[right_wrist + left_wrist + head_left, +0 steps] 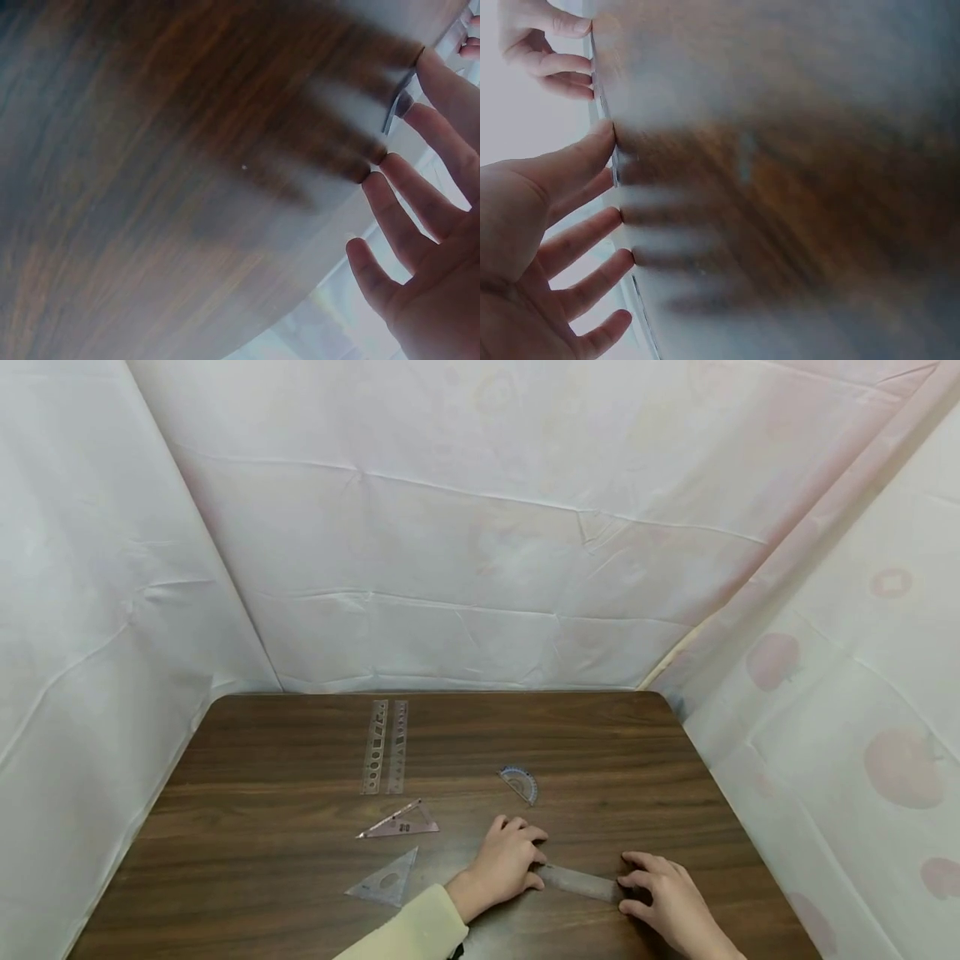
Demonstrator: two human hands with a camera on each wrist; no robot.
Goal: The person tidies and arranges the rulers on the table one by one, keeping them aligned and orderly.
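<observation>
A clear straight ruler (pixel 581 882) lies flat on the dark wooden table (pixel 285 752) near its front edge. My left hand (pixel 513 858), in a pale yellow sleeve, rests its fingertips on the ruler's left end. My right hand (pixel 660 887) touches the right end with its fingers. In the left wrist view the left hand (pixel 532 225) has spread, nearly straight fingers, its thumb tip against the ruler's edge (pixel 606 112), and the right hand (pixel 551 52) shows at the top. In the right wrist view the right hand (pixel 427 240) has straight fingers meeting the table beside the ruler's end (pixel 395 111).
Two long clear stencil rulers (pixel 386 746) lie side by side at the table's back middle. A small blue protractor (pixel 520 782) sits behind my left hand. Two clear set squares (pixel 401 822) (pixel 386 881) lie to the left. White sheeting closes in three sides.
</observation>
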